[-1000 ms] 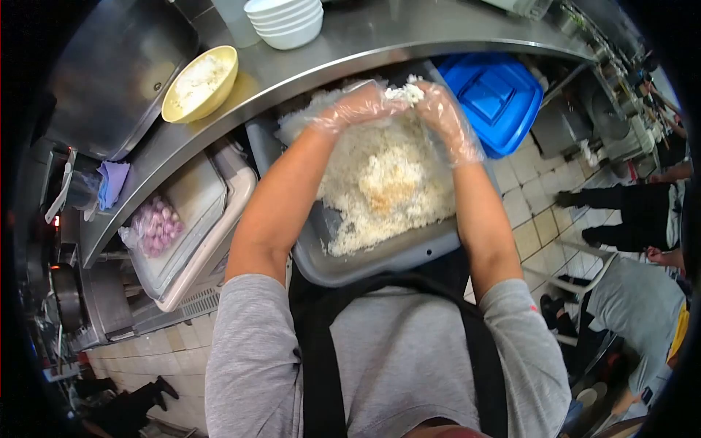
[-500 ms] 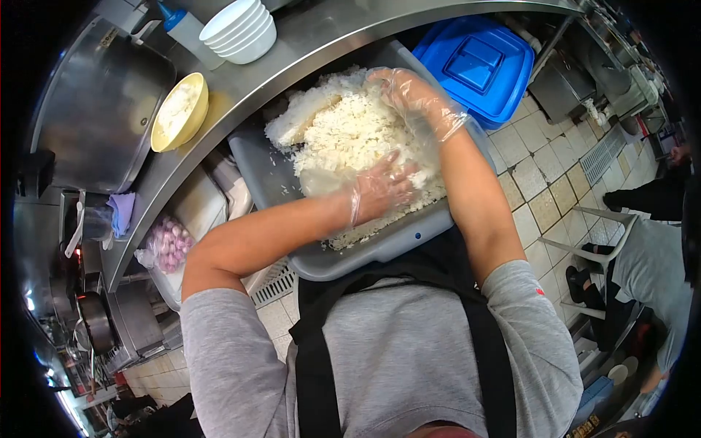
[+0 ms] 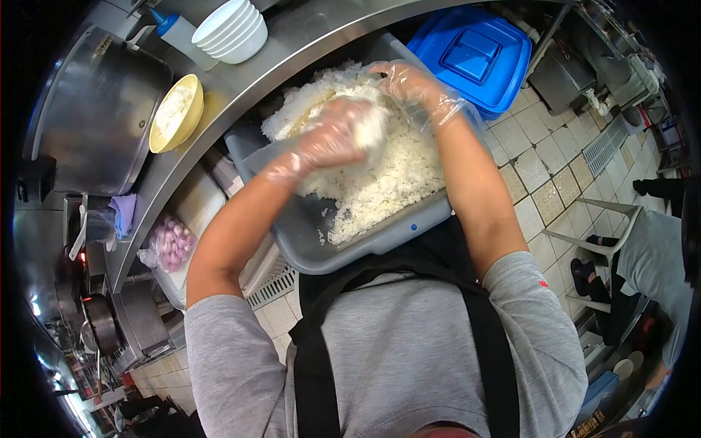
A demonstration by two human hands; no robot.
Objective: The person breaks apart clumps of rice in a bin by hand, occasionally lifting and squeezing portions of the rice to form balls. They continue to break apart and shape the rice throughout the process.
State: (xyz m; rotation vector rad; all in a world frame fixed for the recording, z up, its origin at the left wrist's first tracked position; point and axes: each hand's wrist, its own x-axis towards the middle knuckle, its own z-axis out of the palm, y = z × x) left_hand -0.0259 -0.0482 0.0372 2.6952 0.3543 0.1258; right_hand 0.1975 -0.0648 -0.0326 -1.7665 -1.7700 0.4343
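Observation:
A grey tub (image 3: 321, 260) holds a large heap of white cooked rice (image 3: 394, 197). My left hand (image 3: 332, 139), in a clear plastic glove, is over the heap's middle. Blurred by motion, it is curled against a clump of rice at its palm side. My right hand (image 3: 410, 84), gloved as well, is at the tub's far right, beside the heap. Its fingers are bent and apart, the tips near the rice. Loose grains lie on the tub's bare floor at the near left.
A steel counter (image 3: 292, 55) curves past the tub, carrying stacked white bowls (image 3: 232, 35), a squeeze bottle (image 3: 179, 36) and a yellow bowl (image 3: 191, 124). A blue lid (image 3: 475, 62) is at the far right. A bag of pink-purple pieces (image 3: 173, 244) lies left. Another person sits at right (image 3: 657, 252).
My left hand has swept from the near side of the heap up to its middle, with rice against it. My right hand stays near the far right, its fingers drawn slightly back.

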